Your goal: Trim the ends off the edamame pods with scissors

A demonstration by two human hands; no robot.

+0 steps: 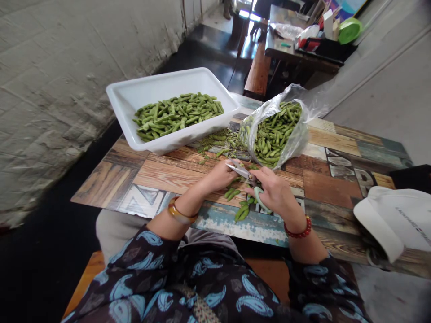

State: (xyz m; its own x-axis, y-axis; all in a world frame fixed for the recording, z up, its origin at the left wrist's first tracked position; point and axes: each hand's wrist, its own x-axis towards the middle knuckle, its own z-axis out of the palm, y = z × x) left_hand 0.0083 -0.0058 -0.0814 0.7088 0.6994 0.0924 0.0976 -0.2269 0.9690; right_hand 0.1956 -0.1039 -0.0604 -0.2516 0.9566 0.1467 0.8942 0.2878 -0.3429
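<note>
My right hand (276,193) grips scissors (258,195) with pale green handles, and their blades stand apart, pointing left. Close to the blade tips, my left hand (222,176) has its fingers curled; what they pinch is hidden. Several loose green soybean pods (241,212) lie on the table below and between my hands. Beyond my right hand, a clear plastic bag (295,146) lies open, full of pods (274,132). A white plastic tub (123,107) at the back left holds many more pods (178,114). Trimmed stems and scraps (220,141) are heaped between tub and bag.
The patchwork-patterned table (171,175) spans in front of me. A white cap (393,220) rests at its right end, beside a black object (412,177). A rough wall (67,67) runs along the left. Farther back stands a cluttered table (279,49) with a wooden bench (258,72).
</note>
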